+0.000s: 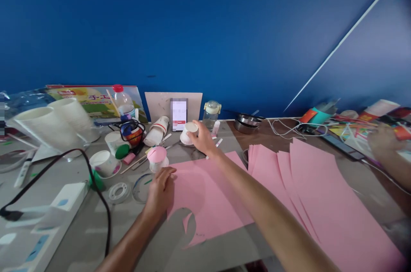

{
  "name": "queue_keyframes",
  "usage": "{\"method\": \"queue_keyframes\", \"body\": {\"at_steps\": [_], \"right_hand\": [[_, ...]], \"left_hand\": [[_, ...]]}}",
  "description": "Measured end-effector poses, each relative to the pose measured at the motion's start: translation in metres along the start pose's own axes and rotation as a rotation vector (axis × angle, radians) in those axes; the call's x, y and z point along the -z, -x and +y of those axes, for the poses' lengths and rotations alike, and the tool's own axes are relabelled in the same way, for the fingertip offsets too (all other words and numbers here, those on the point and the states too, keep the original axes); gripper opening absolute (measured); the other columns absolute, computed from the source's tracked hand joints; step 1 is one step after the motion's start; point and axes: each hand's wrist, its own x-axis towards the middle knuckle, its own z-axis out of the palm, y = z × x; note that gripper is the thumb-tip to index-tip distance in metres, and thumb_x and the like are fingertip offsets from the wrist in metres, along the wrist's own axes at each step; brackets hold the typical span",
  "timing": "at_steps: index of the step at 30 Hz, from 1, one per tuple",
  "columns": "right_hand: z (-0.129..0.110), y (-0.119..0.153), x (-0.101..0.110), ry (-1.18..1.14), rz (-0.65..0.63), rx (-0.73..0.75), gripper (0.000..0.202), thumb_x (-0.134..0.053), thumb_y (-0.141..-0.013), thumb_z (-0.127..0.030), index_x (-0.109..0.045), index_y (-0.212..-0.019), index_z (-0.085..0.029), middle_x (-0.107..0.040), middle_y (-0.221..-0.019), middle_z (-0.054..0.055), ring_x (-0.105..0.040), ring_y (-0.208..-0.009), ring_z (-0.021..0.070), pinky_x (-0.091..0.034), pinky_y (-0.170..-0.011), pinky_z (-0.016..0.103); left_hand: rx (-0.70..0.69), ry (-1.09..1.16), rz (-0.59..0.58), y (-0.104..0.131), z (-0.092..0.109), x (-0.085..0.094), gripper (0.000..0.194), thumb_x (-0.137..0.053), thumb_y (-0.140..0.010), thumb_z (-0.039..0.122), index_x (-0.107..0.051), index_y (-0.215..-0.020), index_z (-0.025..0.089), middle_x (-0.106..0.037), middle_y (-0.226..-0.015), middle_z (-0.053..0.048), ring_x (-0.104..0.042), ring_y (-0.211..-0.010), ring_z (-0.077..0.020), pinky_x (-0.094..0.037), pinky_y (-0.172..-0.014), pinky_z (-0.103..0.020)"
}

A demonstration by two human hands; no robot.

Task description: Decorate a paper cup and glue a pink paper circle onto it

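Toward the middle of the table, my right hand reaches out with its fingers closed around an upside-down white paper cup. My left hand lies at the left edge of a sheet of pink paper, its fingers loosely bent and apart, with nothing visible in them. A curved piece is cut out of the sheet's lower left corner. Just beyond the left hand is another upside-down paper cup, with a round pink paper top. A clear tape ring lies to that hand's left.
More pink sheets lie to the right. A propped phone stands at the back. Stacked paper cups, a power strip and its black cable occupy the left. Another person's hand is at far right.
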Motion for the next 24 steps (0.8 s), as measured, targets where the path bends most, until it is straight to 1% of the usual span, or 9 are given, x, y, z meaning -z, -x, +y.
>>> {"method": "queue_keyframes", "body": {"at_steps": [3,6,9,11,12,14,18,21,24], "right_hand": [[0.011,-0.012,-0.008,0.038,-0.030,-0.008,0.047,-0.060,-0.085,-0.023,-0.052,-0.130,-0.009,-0.059,-0.129,0.020,-0.055,-0.122,0.0280,-0.043,-0.104,0.039],[0.020,-0.009,-0.009,0.063,-0.085,-0.018,0.053,-0.063,-0.081,-0.019,-0.051,-0.131,-0.007,-0.058,-0.130,0.021,-0.054,-0.122,0.0306,-0.042,-0.105,0.042],[0.021,0.007,0.002,0.082,-0.040,-0.013,0.061,-0.063,-0.080,-0.020,-0.045,-0.136,-0.005,-0.050,-0.137,0.024,-0.045,-0.130,0.0336,-0.036,-0.109,0.047],[0.017,0.025,0.012,0.048,0.063,0.035,0.049,-0.056,-0.084,-0.020,-0.049,-0.131,-0.010,-0.055,-0.131,0.020,-0.048,-0.126,0.0298,-0.039,-0.106,0.044],[0.014,0.036,0.016,0.016,0.058,0.059,0.039,-0.052,-0.087,-0.019,-0.054,-0.126,-0.014,-0.061,-0.122,0.016,-0.054,-0.118,0.0269,-0.043,-0.102,0.042],[0.007,0.059,0.021,-0.003,-0.091,0.136,0.029,-0.050,-0.089,-0.020,-0.060,-0.116,-0.016,-0.066,-0.109,0.012,-0.058,-0.107,0.0239,-0.045,-0.098,0.038],[-0.005,0.091,0.016,0.236,-0.396,0.241,0.039,-0.055,-0.082,-0.010,-0.058,-0.121,-0.010,-0.066,-0.111,0.015,-0.048,-0.118,0.0287,-0.037,-0.104,0.041],[-0.006,0.093,0.009,0.363,-0.478,0.222,0.042,-0.052,-0.080,-0.004,-0.058,-0.121,-0.009,-0.065,-0.110,0.015,-0.047,-0.114,0.0285,-0.034,-0.103,0.041],[-0.003,0.087,0.005,0.378,-0.489,0.188,0.036,-0.051,-0.082,-0.004,-0.063,-0.114,-0.011,-0.066,-0.105,0.013,-0.050,-0.104,0.0260,-0.035,-0.098,0.038]], "left_hand": [[-0.010,-0.059,-0.013,-0.001,-0.002,0.000,0.025,-0.044,-0.086,0.022,-0.069,-0.090,0.019,-0.073,-0.094,-0.011,-0.068,-0.092,-0.0266,-0.053,-0.082,-0.039],[-0.039,-0.122,-0.045,0.000,-0.006,-0.003,0.027,-0.042,-0.087,0.020,-0.068,-0.092,0.017,-0.073,-0.096,-0.012,-0.068,-0.093,-0.0261,-0.053,-0.083,-0.039],[-0.063,-0.187,-0.079,0.003,-0.011,-0.006,0.030,-0.039,-0.088,0.018,-0.067,-0.096,0.015,-0.074,-0.097,-0.014,-0.068,-0.093,-0.0268,-0.053,-0.083,-0.040],[-0.066,-0.221,-0.097,0.004,-0.014,-0.008,0.031,-0.039,-0.088,0.018,-0.066,-0.100,0.013,-0.074,-0.098,-0.015,-0.068,-0.092,-0.0278,-0.053,-0.083,-0.042],[-0.064,-0.233,-0.103,0.005,-0.015,-0.009,0.031,-0.039,-0.087,0.017,-0.066,-0.102,0.013,-0.074,-0.098,-0.015,-0.068,-0.092,-0.0283,-0.053,-0.083,-0.043],[-0.059,-0.239,-0.119,0.006,-0.015,-0.010,0.032,-0.039,-0.087,0.017,-0.064,-0.106,0.013,-0.075,-0.098,-0.015,-0.069,-0.092,-0.0283,-0.053,-0.083,-0.043],[-0.086,-0.190,-0.168,0.007,-0.016,-0.011,0.033,-0.039,-0.088,0.019,-0.060,-0.114,0.013,-0.074,-0.107,-0.016,-0.068,-0.100,-0.0271,-0.052,-0.089,-0.042],[-0.096,-0.152,-0.204,0.007,-0.016,-0.011,0.034,-0.039,-0.088,0.018,-0.058,-0.116,0.013,-0.073,-0.109,-0.015,-0.068,-0.102,-0.0261,-0.052,-0.091,-0.042],[-0.094,-0.129,-0.210,0.007,-0.015,-0.011,0.034,-0.040,-0.088,0.018,-0.059,-0.115,0.013,-0.073,-0.108,-0.016,-0.068,-0.102,-0.0271,-0.052,-0.091,-0.043]]}}
